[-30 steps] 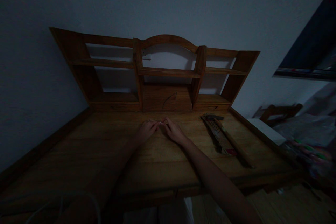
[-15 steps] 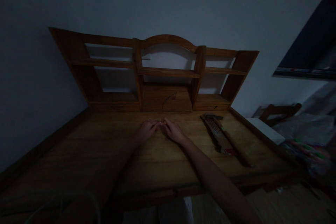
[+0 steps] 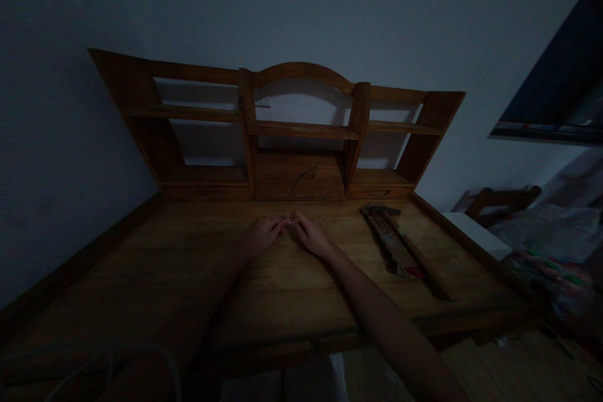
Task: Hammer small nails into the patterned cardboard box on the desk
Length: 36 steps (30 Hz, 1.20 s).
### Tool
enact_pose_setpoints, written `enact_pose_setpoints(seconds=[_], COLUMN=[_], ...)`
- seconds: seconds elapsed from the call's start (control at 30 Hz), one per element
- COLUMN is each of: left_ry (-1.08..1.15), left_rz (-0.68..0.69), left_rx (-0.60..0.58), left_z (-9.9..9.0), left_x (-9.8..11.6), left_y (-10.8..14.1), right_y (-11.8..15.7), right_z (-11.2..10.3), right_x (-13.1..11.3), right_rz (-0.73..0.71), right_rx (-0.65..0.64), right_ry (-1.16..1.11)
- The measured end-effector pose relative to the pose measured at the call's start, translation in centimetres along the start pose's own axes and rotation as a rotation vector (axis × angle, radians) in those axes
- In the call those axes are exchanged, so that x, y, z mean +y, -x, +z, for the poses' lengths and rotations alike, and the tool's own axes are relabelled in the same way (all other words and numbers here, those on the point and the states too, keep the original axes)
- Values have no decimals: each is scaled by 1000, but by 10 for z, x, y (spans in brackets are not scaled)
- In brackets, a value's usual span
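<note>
My left hand (image 3: 264,233) and my right hand (image 3: 311,235) meet over the middle of the wooden desk (image 3: 202,276), fingertips pinched close together. Between them is a tiny pale, shiny thing, too small and dim to name. Both hands are closed around it, and the fingers hide most of it. Off to the right of my right hand lies a hammer (image 3: 417,254) with a wooden handle, its dark head towards the back. Beside the hammer, partly under its head, rests a long, flat, worn piece of packaging (image 3: 391,240) with a red end.
A wooden shelf unit (image 3: 301,132) with open compartments stands along the desk's back edge, against the wall. Raised wooden rims (image 3: 94,254) border the desk's sides. On the right are a white surface (image 3: 475,233), a chair back (image 3: 504,198) and plastic-wrapped items (image 3: 556,264).
My fingertips have shifted very slightly around the tiny thing. The hammer and the packaging have stayed where they were.
</note>
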<state>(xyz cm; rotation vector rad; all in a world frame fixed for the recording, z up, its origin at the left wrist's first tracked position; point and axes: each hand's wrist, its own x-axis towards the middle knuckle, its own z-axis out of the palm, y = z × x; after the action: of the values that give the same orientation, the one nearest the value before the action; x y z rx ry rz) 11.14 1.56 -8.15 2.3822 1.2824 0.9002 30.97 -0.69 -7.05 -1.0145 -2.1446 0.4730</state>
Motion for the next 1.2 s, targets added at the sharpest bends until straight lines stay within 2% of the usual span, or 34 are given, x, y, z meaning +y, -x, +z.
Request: enact_pose_setpoints(seconds=[0.67,0.83,0.93,1.0,1.07,1.13,1.2], left_ry=[1,54,72,80,87,93,142], left_rz=[-3,6,0,-21,-53,-83,-127], left_rx=[1,11,4,22,49,72,98], left_z=[-2,-2,-1,-1,-1,-2,-1], left_x=[7,6,8,10,9,6,4], left_y=[1,1,2,3,3,3,-1], right_y=[1,3,-2,-5,2,24,62], right_z=[-2,1,-2,-19,-52,-97,-141], right_x=[-4,-9,-16,-23,-29,-29,-19], right_rz=[18,35,102,163,192,215,286], right_rx=[-10,16,68,148,278,439,571], right_ry=[-14,-1,27,107,234,282,281])
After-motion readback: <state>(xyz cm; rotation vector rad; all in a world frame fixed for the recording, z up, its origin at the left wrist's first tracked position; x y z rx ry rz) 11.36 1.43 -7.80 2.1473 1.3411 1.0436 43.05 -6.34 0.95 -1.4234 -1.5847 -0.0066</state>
